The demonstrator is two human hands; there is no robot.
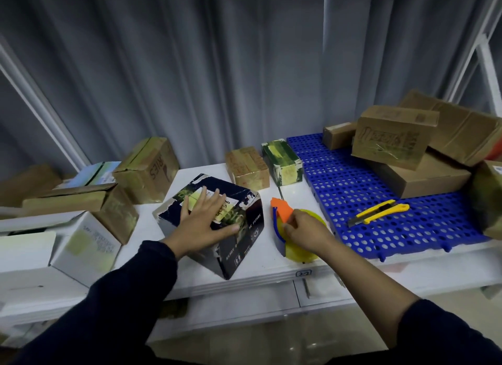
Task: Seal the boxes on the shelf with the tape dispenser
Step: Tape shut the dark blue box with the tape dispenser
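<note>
Your 2 dark sleeves enter from the bottom edge, and the shoulders are cut off. Your left hand [206, 218] lies flat on top of the dark printed box [244, 245], with the fingers straight and spread, so part of its label is hidden. This box stands turned at an angle at the front of the white shelf [260, 264].

Just to its right, your right hand [304, 231] has its fingers curled on the tape dispenser [282, 215], which lies on the shelf. The hand covers the middle of the dispenser, and only the orange end, the blue frame and the yellow roll show.

Further right, a yellow utility knife [380, 212] lies on the blue perforated mat [353, 180]. Behind, 2 small boxes [247, 167] stand side by side. A stack of brown boxes [394, 139] at the right is partly cut off by the edge. The prints on them are blurred.
</note>
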